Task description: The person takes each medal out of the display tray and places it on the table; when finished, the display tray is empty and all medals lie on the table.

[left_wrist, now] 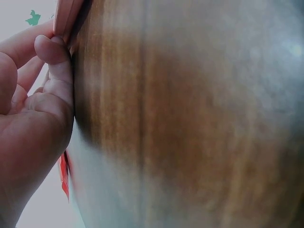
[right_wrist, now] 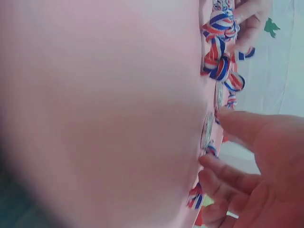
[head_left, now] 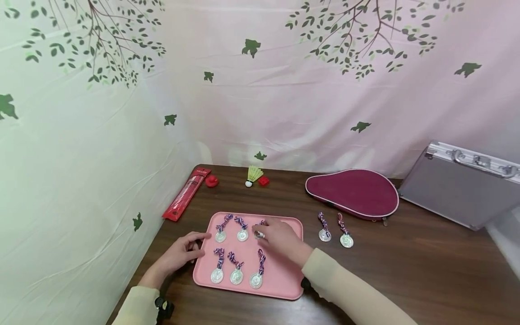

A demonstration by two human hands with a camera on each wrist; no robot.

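Note:
A pink tray [head_left: 280,282] bears several silver medals with knotted red, white and blue ribbons in two rows. My left hand [head_left: 184,253] grips its left rim; in the left wrist view thumb and fingers meet the tray's edge. At the upper row's right end, my right hand [head_left: 280,237] holds a medal [right_wrist: 207,130] low over the tray between thumb and finger, partly covering it in the head view. Close by are the upper middle medal [head_left: 242,235] and the lower right medal [head_left: 256,280]. Two more medals, one of them a medal [head_left: 346,240] on the table, lie right of the tray.
On the dark wooden table [head_left: 426,275] stands a silver case [head_left: 459,180] at right, beside a maroon paddle case [head_left: 357,192]. A shuttlecock [head_left: 253,175], red block [head_left: 263,181], red duck [head_left: 211,181] and red packet [head_left: 187,194] lie along the back and left.

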